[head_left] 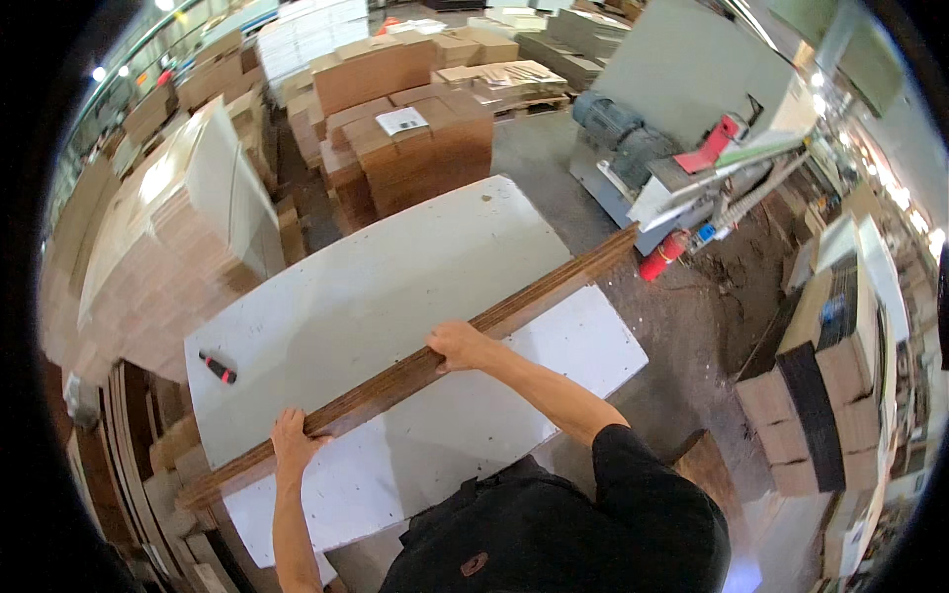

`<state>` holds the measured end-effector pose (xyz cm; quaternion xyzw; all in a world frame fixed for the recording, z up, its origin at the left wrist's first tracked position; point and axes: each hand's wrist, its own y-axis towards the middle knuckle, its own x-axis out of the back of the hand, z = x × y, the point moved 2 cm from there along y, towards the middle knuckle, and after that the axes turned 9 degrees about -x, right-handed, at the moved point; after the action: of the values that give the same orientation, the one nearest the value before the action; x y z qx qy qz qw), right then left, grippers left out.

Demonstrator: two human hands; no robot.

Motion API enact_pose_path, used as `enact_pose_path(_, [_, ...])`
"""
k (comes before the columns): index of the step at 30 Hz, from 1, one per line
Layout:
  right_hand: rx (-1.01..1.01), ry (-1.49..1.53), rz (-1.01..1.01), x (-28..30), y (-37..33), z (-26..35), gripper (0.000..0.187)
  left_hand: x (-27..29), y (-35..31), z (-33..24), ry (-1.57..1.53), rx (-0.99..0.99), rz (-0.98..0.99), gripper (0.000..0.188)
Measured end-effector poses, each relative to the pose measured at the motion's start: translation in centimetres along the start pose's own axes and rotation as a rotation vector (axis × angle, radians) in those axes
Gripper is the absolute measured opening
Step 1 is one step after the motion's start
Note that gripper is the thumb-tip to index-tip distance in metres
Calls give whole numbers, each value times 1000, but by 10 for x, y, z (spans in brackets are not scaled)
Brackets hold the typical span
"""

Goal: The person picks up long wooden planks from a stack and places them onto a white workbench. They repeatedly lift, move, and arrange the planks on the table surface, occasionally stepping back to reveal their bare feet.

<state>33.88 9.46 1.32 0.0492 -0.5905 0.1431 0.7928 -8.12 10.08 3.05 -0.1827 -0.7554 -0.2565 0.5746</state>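
Note:
A stack of long, narrow brown boards [374, 390] crosses the white tabletop [395, 272] slantwise, from near left to far right, its ends reaching past the table's edges. My left hand [290, 440] is closed round it towards its near left end, thumb on the near side. Around the middle of the length, my right hand [458, 346] grips the same stack, its fingers curled over the upper edge. A red and black hand tool [217, 368] lies on the table's left part, beyond my left hand; its exact kind is unclear.
Brown cartons [425, 148] are piled behind the table, and a tall stack of pale panels [168, 237] stands at the left. At the far right are a machine with motors [633, 138] and a red fire extinguisher [664, 255]. More stacked boards [820, 395] stand at right.

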Motion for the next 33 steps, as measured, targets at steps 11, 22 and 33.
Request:
enact_pose_path(11, [-727, 482, -804, 68, -145, -244, 31, -3, -17, -18, 108, 6, -66, 59])
enact_pose_path(22, [-860, 1085, -1015, 85, -224, -496, 62, -14, -1, -45, 167, 110, -4, 74])
enact_pose_path(33, [-831, 1210, -1098, 52, -213, -483, 51, -32, 24, -74, 169, 82, 14, 76])
